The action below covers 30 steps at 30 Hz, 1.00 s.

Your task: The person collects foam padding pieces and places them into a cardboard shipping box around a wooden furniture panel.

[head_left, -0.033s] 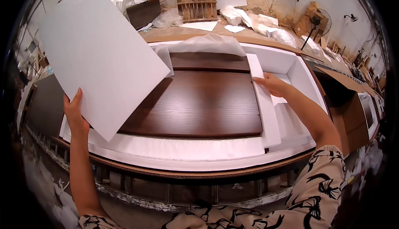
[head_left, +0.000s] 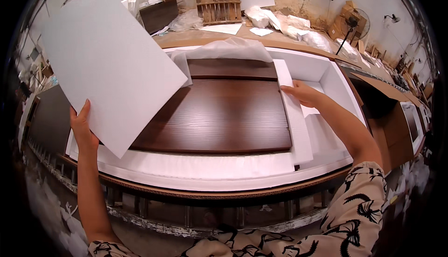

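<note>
Hands at work over a packing tabletop (head_left: 261, 196), seen from above. At far left, the left hand (head_left: 83, 128) grips the lower edge of a large white foam sheet (head_left: 109, 56), fingers curled behind it and the thumb lying up its front face. The sheet is held up off the tabletop, tilted, and its lower right part overlaps the left side of a dark brown wood panel (head_left: 219, 117).

The panel lies flat in the middle, bedded in white foam padding (head_left: 200, 166) that shows along its near edge. That padding rests inside a shallow cardboard tray, whose brown rim (head_left: 224, 194) curves along the front. At the panel's far edge, crumpled white wrap (head_left: 228, 49) is folded back.

To the right, a long white foam strip (head_left: 298, 131) runs along the panel's right edge. The right hand (head_left: 303, 92) rests on the far part of this strip, fingers loosely bent and pressing down on it, not closed around it. The right forearm wears a pale sleeve (head_left: 364, 201) with a black leaf print.

Beyond the strip, an upright white foam wall (head_left: 345, 89) stands. Farther back against the wall are a wooden pallet (head_left: 218, 2), scraps of foam and a standing fan (head_left: 351, 26).
</note>
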Each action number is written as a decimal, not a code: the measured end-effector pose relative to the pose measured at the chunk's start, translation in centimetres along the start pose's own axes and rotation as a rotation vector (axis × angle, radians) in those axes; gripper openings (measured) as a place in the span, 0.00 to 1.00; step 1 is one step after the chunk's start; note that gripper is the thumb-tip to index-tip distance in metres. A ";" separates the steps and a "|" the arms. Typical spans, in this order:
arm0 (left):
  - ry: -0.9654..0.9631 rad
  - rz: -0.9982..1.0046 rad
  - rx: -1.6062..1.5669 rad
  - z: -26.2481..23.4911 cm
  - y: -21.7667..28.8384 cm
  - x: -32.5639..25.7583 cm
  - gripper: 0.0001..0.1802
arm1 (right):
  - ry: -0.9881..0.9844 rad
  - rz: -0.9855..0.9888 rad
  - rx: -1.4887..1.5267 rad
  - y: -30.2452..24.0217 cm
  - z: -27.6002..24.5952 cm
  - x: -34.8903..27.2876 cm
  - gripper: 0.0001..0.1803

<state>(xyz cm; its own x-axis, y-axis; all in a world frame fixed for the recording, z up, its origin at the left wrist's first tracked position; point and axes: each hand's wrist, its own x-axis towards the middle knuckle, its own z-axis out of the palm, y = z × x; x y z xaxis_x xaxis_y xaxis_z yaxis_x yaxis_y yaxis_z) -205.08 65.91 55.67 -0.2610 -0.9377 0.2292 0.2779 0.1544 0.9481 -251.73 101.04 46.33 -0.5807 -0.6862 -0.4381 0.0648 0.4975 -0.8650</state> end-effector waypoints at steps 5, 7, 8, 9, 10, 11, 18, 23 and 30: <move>0.031 0.075 0.065 -0.1 -0.7 1.0 0.26 | -0.057 -0.030 0.051 -0.2 -0.8 -0.9 0.29; 0.031 0.050 0.026 -0.2 -1.4 1.1 0.26 | -0.069 0.061 -0.024 0.4 -1.0 -0.2 0.31; 0.028 0.035 0.014 -0.4 -1.6 1.2 0.26 | -0.102 0.085 -0.039 0.2 -1.2 -0.3 0.32; 0.035 0.041 0.027 -1.3 -0.8 1.3 0.26 | -0.153 0.099 -0.049 -0.4 -0.7 -0.1 0.32; 0.041 0.039 0.027 -2.0 -0.3 1.4 0.26 | -0.195 0.140 0.006 -0.6 -0.9 0.3 0.33; 0.045 0.030 0.017 -2.4 -0.2 1.4 0.25 | -0.227 0.184 0.057 -0.5 -1.7 0.5 0.34; 0.133 0.052 0.040 -2.5 2.1 -2.1 0.25 | -0.291 0.016 0.082 1.7 -3.2 2.5 0.29; 0.176 0.117 0.141 -3.3 3.1 -4.5 0.25 | -0.032 -0.039 0.021 1.3 -0.5 3.2 0.22; 0.295 0.112 0.113 -6.3 2.0 -5.8 0.25 | 0.110 -0.039 -0.141 -1.1 1.1 0.5 0.11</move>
<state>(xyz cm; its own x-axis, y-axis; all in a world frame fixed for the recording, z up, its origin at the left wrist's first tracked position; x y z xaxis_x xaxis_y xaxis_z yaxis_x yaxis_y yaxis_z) -197.15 69.68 54.81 0.0490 -0.9600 0.2757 0.1807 0.2800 0.9429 -251.19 99.55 46.74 -0.6666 -0.6479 -0.3686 -0.0693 0.5463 -0.8347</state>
